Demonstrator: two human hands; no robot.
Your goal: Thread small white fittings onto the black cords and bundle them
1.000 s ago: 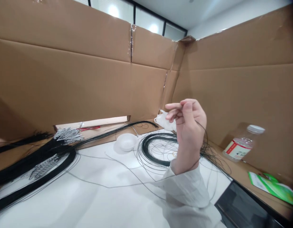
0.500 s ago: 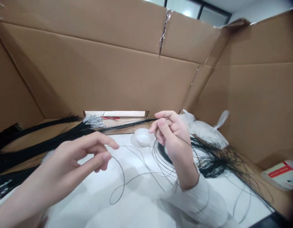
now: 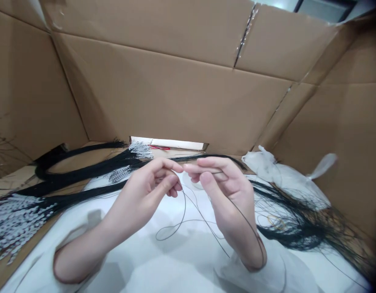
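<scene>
My left hand (image 3: pixel 154 187) is closed in a pinch, thumb against curled fingers. From it hangs a thin black cord (image 3: pixel 184 207), which makes a small loop above the white work surface (image 3: pixel 163 268). Close beside it, my right hand (image 3: pixel 233 199) has its fingers bent over and the thumb below them. Cord passes between those fingers and runs down across the hand to the wrist. The fingertips of both hands nearly meet; whether they touch is unclear. Behind my right hand, a small white bowl (image 3: pixel 190 182) is mostly hidden.
Cardboard walls (image 3: pixel 163 89) surround the work surface. Bundles of black cord (image 3: pixel 93 171) with white-wrapped ends (image 3: pixel 20 224) lie to the left. A loose tangle of black cord (image 3: pixel 303 232) and a tied white plastic bag (image 3: pixel 285 175) are at right. A red item (image 3: pixel 160 147) lies near the wall slot.
My hands have come together from being apart, with the left moving right and its fingers closing. The view has shifted left, showing more of the bundles with white ends.
</scene>
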